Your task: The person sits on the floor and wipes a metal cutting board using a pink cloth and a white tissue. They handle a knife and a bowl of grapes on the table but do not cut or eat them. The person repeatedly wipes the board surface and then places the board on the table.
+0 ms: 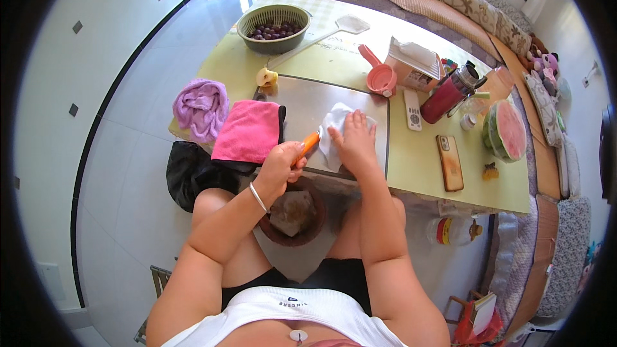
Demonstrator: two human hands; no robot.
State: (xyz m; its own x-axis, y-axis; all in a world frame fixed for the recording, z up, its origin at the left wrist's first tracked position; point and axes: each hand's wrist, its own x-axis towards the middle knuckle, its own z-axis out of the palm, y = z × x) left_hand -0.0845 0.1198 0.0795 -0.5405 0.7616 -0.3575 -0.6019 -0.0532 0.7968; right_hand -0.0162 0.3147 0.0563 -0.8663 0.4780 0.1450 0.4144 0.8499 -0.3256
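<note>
My left hand (278, 166) is closed round the handle of an orange-handled tool (306, 146). Its head meets the edge of a white tissue or cloth (334, 130), so its kind cannot be made out. On that white piece lies my right hand (355, 142), fingers spread and pressing down from above. Beneath both is a grey metal cutting board (302, 93). A cut, partly peeled apple (266, 78) stands at the board's far left corner. Beside my left hand, a pink towel (247, 132) with black trim overlaps the board's left edge.
Left on the table sits a purple towel (200, 109); behind are a colander of grapes (273, 29) and a fly swatter (321, 38). Right stand a pink ladle (382, 79), tissue box (411, 67), remote (412, 109), thermos (450, 93), phone (449, 162) and watermelon (504, 130). Below is a bin (292, 212).
</note>
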